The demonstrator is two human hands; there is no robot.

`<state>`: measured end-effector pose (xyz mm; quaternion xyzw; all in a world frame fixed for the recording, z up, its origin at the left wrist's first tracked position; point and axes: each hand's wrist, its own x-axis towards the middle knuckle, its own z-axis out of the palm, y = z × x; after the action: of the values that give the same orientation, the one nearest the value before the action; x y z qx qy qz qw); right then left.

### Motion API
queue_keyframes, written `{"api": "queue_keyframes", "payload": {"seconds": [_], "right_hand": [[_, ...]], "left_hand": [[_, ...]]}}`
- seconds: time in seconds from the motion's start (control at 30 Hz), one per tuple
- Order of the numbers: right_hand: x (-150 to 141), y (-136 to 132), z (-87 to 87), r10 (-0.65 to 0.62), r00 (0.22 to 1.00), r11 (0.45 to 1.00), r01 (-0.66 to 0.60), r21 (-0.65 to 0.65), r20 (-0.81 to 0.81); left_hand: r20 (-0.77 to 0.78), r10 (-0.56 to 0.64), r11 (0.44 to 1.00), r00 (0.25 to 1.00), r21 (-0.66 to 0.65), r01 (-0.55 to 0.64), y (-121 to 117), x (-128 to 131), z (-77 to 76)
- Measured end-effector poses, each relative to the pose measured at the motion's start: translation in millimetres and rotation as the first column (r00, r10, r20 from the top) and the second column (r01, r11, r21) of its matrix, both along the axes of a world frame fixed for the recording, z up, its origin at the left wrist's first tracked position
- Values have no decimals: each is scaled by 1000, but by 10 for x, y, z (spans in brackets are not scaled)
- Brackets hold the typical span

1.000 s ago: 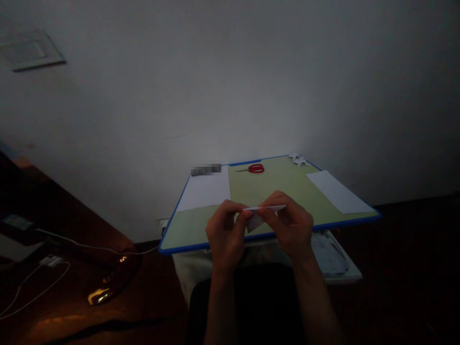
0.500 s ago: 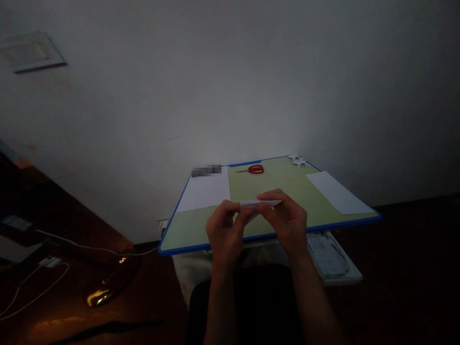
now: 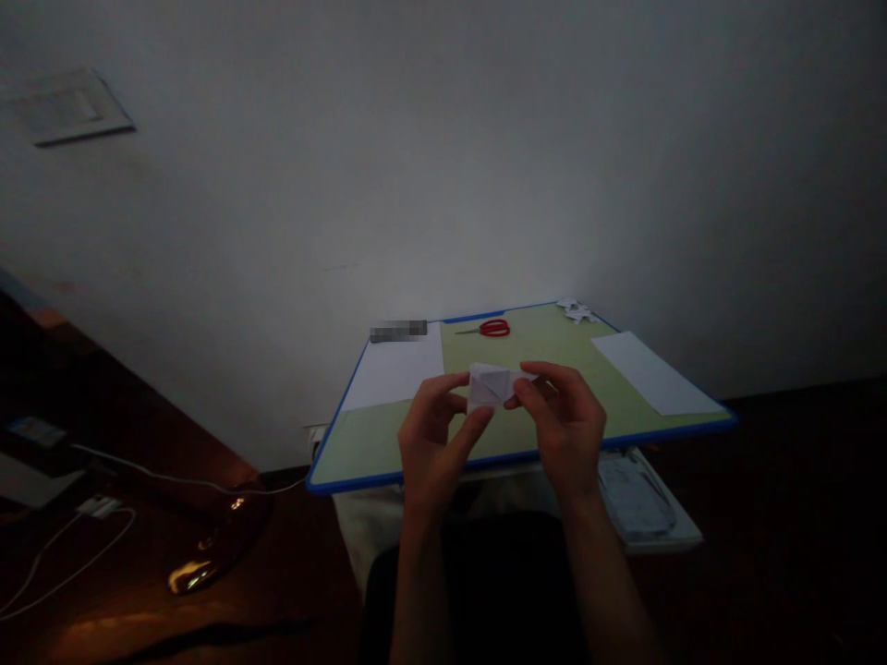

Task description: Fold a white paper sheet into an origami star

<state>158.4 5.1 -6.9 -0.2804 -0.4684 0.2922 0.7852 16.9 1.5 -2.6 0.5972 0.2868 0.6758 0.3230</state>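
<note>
A small piece of folded white paper (image 3: 489, 385) is held up above the near part of the green tabletop, its creased face turned toward me. My left hand (image 3: 438, 434) pinches its left side between thumb and fingers. On the other side, my right hand (image 3: 565, 416) grips a narrow pointed end of the same paper. Beyond my hands, red-handled scissors (image 3: 493, 328) lie on the table with the blades pointing left.
The blue-edged table (image 3: 388, 434) stands against a pale wall. A white sheet (image 3: 394, 374) lies at its left, another sheet (image 3: 655, 374) at its right. Small folded white papers (image 3: 577, 311) are piled at the far right corner. Below the right edge sits a white tray (image 3: 648, 503).
The folded paper has been tilted up, so its broad creased face now shows instead of its thin edge. My right hand has shifted slightly to the right, toward the paper's pointed end.
</note>
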Motion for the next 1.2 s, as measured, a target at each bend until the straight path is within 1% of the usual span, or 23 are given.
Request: {"api": "queue_keyframes", "payload": {"seconds": [0.27,0.4,0.57,0.7,0.83,0.97,1.03,1.1,1.17,1.2], "right_hand": [[30,6,-32,44,998,999,-44,1,45],[75,23,-69,43,992,995,-53,80,115],[121,42,-114,-25,983,996,9,90,182],[134,46,-103,-39,972,985,-1,170,233],[179,48,-84,-12,966,972,-49,229,258],[260,66,-79,-99,927,963,-2,270,362],[286,78,-82,-135,917,957,23,288,376],[289,86,-96,-136,923,958,30,284,361],[273,90,-123,-131,938,970,54,237,320],[262,90,-139,-136,945,977,78,198,298]], "left_hand": [[28,-53,998,998,-18,54,-49,2,53],[54,-41,998,998,-36,43,-65,4,65],[63,-37,999,997,-14,38,-73,-4,52],[43,-11,1000,999,4,11,-62,-18,31],[23,48,998,999,-45,-47,-20,-64,-35],[-9,31,995,999,-96,-32,13,-105,-69],[-46,25,996,999,-80,-29,11,-110,-46],[-102,57,997,993,-37,-60,0,-104,-10],[-145,108,994,984,16,-107,-12,-92,20],[-151,115,993,982,31,-111,-16,-84,27]]}}
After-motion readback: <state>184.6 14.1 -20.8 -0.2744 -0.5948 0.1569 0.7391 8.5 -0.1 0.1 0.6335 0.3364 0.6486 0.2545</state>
